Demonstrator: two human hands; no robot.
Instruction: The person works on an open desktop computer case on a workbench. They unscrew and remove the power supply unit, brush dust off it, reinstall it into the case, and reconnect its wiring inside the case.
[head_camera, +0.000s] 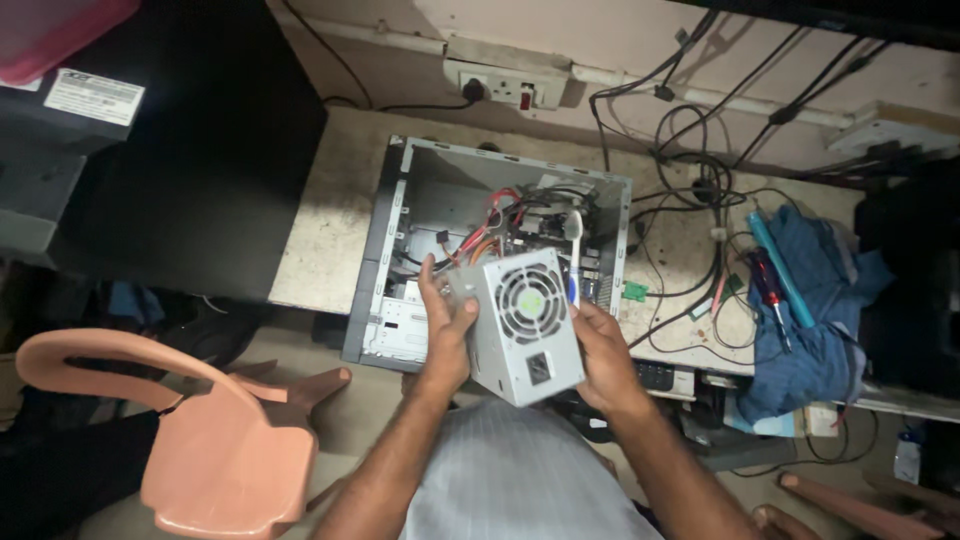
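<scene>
At the far left a salmon-pink plastic chair (215, 440) stands on the floor, beside a black cabinet (190, 150) that fills the upper left corner. Next comes the bench (320, 240), and on it an open computer case (400, 260) lying on its side with the side panel off; inside show bare metal drive bays at the near end and a tangle of red, orange and black wires (490, 225) deeper in, near the board (the rest of the interior is too dim to read). The power supply unit (525, 325), a grey metal box with a round fan grille, is already out of the case and held just above its near edge, so by the look of it the removal is done, though I cannot tell whether its cables are free of the case. The left hand (445, 320) grips its left side, fingers wrapped over the top edge; the right hand (605, 350) is closed around its right side, also pinching a white-handled brush (574, 255). Further right, loose black cables (700, 200) sprawl over the bench, then a red-handled screwdriver (770, 295) on a crumpled blue cloth (820, 300).
</scene>
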